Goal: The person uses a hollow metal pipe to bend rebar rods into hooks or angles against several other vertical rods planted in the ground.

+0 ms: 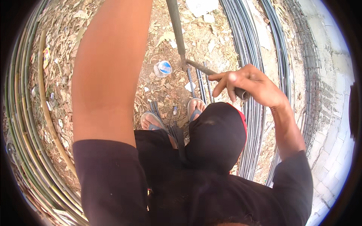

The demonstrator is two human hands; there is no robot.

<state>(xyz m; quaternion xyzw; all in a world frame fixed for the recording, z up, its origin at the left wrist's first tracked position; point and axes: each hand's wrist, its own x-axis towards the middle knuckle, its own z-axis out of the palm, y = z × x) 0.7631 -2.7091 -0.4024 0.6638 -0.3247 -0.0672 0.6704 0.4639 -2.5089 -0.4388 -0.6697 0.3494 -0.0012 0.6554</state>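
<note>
The left arm (107,71) rises out of the top edge, nearest the camera; its hand is out of view, so its grip cannot be told. The right hand (250,84) is wrapped around the near end of a pipe lever (201,67), index finger extended, right of centre above the sandalled feet (173,115). A crushed bottle (163,68) lies left of it on the dry leaves, with bundled steel rods (247,41) running along the right.

The person wears a black short-sleeved shirt (211,188) filling the lower frame, both forearms bare. At centre, a black face covering (217,135) shows a red edge, with grey-strapped sandals (152,122) just above it.
</note>
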